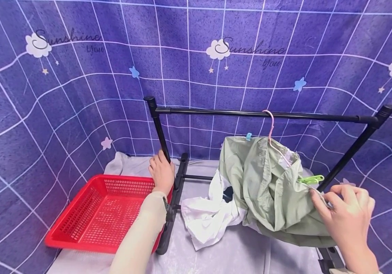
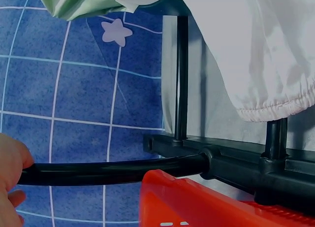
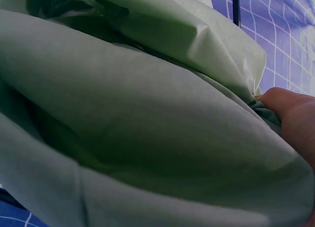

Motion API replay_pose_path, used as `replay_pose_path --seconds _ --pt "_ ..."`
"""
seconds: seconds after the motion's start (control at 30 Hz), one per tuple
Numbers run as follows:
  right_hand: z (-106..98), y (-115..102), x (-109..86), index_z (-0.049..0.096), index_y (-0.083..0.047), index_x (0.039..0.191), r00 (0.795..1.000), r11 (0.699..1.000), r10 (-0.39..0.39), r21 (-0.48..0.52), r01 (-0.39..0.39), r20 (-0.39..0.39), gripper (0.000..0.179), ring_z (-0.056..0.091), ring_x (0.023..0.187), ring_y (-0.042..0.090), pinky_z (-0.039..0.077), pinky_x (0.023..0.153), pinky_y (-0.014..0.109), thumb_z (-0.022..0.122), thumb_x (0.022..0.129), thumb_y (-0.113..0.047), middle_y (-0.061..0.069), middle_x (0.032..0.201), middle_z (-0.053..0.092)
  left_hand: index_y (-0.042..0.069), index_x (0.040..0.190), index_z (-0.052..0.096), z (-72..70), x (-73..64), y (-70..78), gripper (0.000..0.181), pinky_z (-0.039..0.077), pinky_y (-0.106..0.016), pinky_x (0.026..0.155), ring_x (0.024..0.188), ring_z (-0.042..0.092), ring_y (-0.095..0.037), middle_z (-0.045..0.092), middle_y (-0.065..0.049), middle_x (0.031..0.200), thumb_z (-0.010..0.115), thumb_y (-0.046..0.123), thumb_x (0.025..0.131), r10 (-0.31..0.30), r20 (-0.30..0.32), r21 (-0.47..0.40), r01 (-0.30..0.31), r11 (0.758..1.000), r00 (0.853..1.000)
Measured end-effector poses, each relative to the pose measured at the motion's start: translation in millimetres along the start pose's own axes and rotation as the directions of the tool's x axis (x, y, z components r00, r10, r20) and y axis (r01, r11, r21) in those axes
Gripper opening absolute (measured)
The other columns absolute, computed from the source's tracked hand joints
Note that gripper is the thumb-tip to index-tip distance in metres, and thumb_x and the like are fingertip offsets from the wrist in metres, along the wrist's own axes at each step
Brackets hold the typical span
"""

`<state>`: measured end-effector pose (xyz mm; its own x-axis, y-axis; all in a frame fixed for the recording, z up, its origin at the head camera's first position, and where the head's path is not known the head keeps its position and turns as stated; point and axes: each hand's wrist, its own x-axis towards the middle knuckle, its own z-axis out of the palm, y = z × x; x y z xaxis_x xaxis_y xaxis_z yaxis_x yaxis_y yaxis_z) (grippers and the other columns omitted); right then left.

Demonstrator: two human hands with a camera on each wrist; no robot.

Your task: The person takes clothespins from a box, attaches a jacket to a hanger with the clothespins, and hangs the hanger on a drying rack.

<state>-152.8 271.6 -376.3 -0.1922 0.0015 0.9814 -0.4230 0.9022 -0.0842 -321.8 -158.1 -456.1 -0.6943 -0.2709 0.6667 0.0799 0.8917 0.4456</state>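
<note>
A sage-green garment (image 1: 261,182) hangs on a pink hanger (image 1: 271,123) hooked over the black clothes rack's top bar (image 1: 216,112). My right hand (image 1: 351,213) pinches the garment's edge at its right side, and the cloth fills most of the right wrist view. A green clothespin (image 1: 311,179) sits close to those fingers; a blue clip (image 1: 249,136) is at the garment's upper left. With my left hand (image 1: 163,173) I grip the rack's left post (image 2: 98,173) low down. White cloth (image 1: 209,222) spreads beneath the green garment.
A red perforated basket (image 1: 96,182) stands left of the rack, against its black foot (image 1: 168,228). The right post (image 1: 350,152) rises behind my right hand. A purple gridded curtain (image 1: 189,45) encloses the back and sides.
</note>
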Motion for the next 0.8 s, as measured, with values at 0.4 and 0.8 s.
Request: replay_pose_path --seconds 0.4,0.8 --pt "6 3 -7.4 0.052 -0.001 0.054 1.000 1.000 -0.001 0.010 0.001 0.031 0.062 0.042 0.072 0.049 0.022 0.062 0.061 0.057 0.094 -0.048 0.019 0.073 0.053 -0.005 0.138 0.039 0.5 -0.2 -0.8 0.060 0.036 -0.056 0.086 0.117 0.042 -0.045 0.052 -0.029 0.119 0.068 0.011 0.088 -0.007 0.014 0.002 0.007 1.000 1.000" --pt "14 5 -15.0 0.054 -0.001 0.054 0.998 0.999 0.029 0.025 -0.031 0.057 0.052 0.042 0.072 0.048 0.024 0.062 0.058 0.058 0.089 -0.039 0.018 0.071 0.052 -0.005 0.138 0.039 1.0 0.0 -1.8 0.060 0.036 -0.056 0.086 0.117 0.042 -0.045 0.051 -0.029 0.119 0.068 0.011 0.088 -0.002 0.011 0.005 0.002 1.000 1.000"
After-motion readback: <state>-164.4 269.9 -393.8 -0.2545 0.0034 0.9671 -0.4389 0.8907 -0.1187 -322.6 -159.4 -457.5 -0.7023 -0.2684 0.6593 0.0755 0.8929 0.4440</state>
